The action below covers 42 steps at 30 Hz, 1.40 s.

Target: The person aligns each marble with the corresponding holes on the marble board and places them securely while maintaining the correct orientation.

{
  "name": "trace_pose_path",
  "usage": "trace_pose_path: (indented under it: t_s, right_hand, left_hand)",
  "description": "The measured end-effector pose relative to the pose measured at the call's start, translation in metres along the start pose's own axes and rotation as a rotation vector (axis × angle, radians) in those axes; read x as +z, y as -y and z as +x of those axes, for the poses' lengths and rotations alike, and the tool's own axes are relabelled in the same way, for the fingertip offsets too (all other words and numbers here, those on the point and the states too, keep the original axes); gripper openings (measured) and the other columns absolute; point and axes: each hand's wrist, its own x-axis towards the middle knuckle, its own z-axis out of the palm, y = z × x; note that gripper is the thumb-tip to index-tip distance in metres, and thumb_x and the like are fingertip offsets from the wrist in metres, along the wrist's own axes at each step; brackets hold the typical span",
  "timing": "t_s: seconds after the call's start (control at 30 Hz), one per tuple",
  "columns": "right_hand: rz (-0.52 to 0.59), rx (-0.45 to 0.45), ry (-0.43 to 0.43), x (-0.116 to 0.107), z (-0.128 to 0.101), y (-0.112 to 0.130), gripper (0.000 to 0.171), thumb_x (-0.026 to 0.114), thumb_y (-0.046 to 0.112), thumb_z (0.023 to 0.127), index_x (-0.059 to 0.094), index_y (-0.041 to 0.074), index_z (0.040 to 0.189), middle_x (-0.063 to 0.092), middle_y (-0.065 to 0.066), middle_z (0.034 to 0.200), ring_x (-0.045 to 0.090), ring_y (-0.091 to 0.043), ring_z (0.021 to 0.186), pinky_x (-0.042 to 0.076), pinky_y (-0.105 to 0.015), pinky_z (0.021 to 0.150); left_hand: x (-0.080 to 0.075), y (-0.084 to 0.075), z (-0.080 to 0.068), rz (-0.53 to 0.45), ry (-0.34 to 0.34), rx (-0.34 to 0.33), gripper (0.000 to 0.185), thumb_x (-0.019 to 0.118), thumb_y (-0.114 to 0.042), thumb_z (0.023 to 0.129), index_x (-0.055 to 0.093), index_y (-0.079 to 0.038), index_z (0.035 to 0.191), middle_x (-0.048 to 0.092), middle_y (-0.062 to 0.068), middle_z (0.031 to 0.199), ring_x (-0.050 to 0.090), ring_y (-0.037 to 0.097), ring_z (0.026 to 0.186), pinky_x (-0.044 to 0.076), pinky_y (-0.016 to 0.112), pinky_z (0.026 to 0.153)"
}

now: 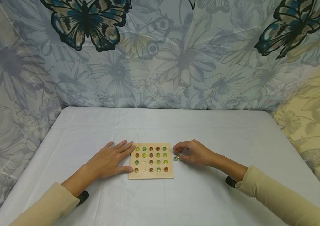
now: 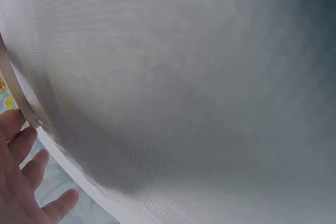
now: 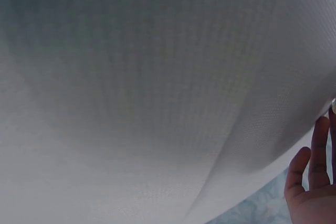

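A light wooden board point(image 1: 151, 176) lies on the table, its rows of round hollows filled with green, yellow-green and brown glass marbles point(image 1: 151, 162). Two hollows in the second column from the left hold nothing. My left hand point(image 1: 109, 160) rests with spread fingers along the board's left edge, thumb on the lower left side; the left wrist view shows its fingers at the board's edge point(image 2: 18, 90). Just right of the board, my right hand point(image 1: 195, 153) has curled fingers and thumb around a green marble point(image 1: 178, 156). Another green marble point(image 1: 175, 159) lies right beside it.
A white cloth covers the table point(image 1: 205, 194). Behind it hangs a floral fabric backdrop point(image 1: 162, 69) with butterflies, which also runs along both sides. Each wrist carries a dark camera strap, seen below the beige sleeves point(image 1: 47, 201).
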Motion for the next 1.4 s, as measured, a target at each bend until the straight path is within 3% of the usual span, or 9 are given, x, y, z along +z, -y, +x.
trace_pose_path:
  t_s: [0.33,1.4]
  right_hand:
    - [-0.01,-0.012,-0.009,0.002,0.0,-0.001,0.032,0.077,-0.001,0.084,0.07,0.006,0.114,0.075,0.004,0.102,0.069,-0.014,0.1,0.053,-0.042,0.092]
    - [-0.059,-0.054,-0.022,-0.007,0.009,0.008,0.032,0.074,-0.001,0.086,0.069,0.004,0.118,0.075,0.003,0.104,0.069,-0.01,0.098,0.055,-0.039,0.09]
  left_hand:
    - [0.0,0.0,0.001,0.001,-0.011,0.003,0.085,0.045,-0.071,0.093,0.037,-0.014,0.156,0.034,0.005,0.16,0.031,0.029,0.146,0.031,0.063,0.109]
    - [0.0,-0.001,0.0,-0.017,-0.004,-0.004,0.084,0.047,-0.07,0.093,0.037,-0.014,0.155,0.035,0.006,0.159,0.031,0.029,0.147,0.031,0.063,0.109]
